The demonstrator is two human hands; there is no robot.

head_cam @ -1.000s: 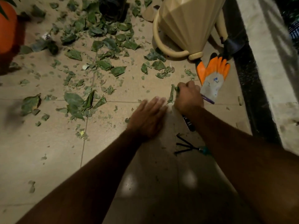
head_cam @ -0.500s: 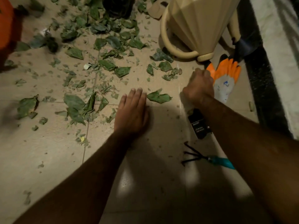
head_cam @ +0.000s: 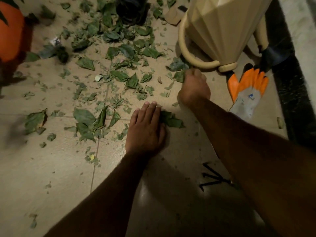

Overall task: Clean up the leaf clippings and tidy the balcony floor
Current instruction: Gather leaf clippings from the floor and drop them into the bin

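Right hand [head_cam: 194,89] gone forward, curled, left hand [head_cam: 147,129] flat on clippings [head_cam: 171,119]

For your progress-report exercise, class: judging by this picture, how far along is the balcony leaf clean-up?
Done: little; the near tiles hold only crumbs. In hand: the left hand lies flat against a small leaf clump; the right hand curls at leaves beside the cream planter. Left: most leaf clippings lie scattered.

Tiled balcony floor [head_cam: 42,168], scattered leaf clippings [head_cam: 85,120], orange glove [head_cam: 248,89], hand rake [head_cam: 213,178]
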